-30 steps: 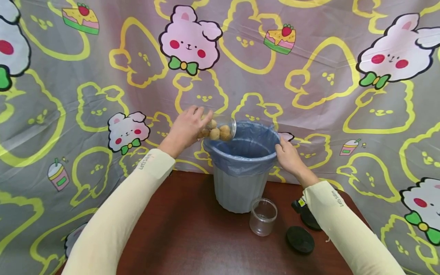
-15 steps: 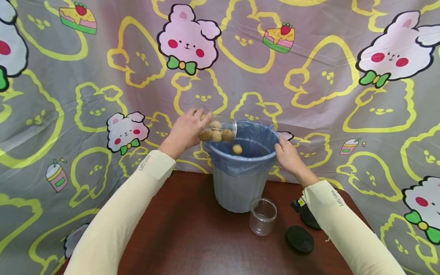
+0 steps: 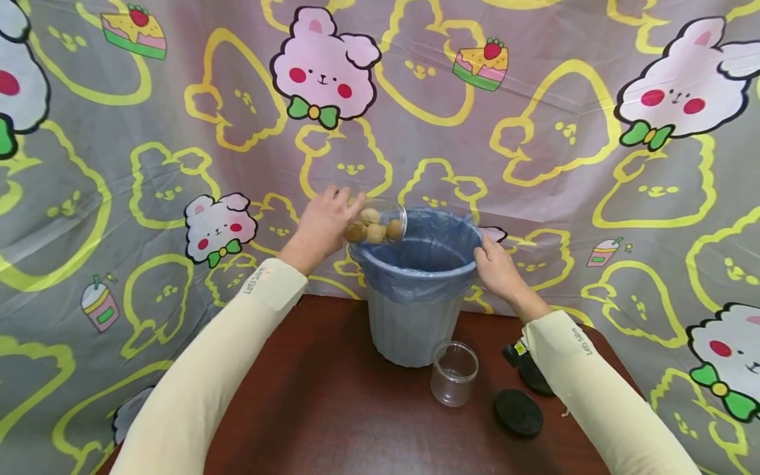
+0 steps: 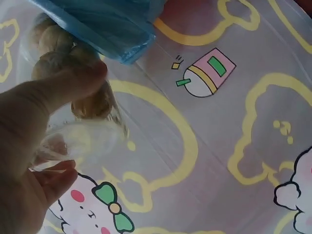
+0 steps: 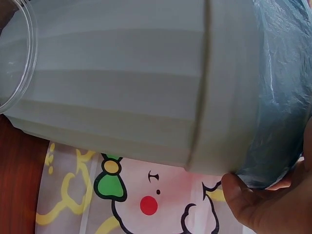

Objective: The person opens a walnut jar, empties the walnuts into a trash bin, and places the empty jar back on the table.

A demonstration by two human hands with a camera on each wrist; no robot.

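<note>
My left hand (image 3: pixel 325 224) grips a clear plastic jar (image 4: pixel 105 134) lying on its side, its mouth over the left rim of a grey trash can (image 3: pixel 410 323). Several round brown balls (image 3: pixel 375 232), perhaps walnuts or cookies, rest inside the jar near its mouth. A blue plastic bag (image 3: pixel 436 244) lines the can and folds down over its rim. On the can's right side my right hand (image 3: pixel 501 269) holds the rim and the bag, the thumb (image 5: pixel 234 192) on the outside. What lies at the can's bottom is hidden.
A second clear jar (image 3: pixel 454 375) stands uncovered in front of the can on the dark red table (image 3: pixel 332 402). A black round lid (image 3: pixel 518 413) lies to its right, with another black lid (image 3: pixel 536 377) partly behind the right sleeve. A cartoon-printed curtain (image 3: pixel 237 152) hangs behind.
Half a second ago one ball was falling from the jar into the can; now it is out of sight. The balls in the jar have shifted. The right hand stays on the rim.
</note>
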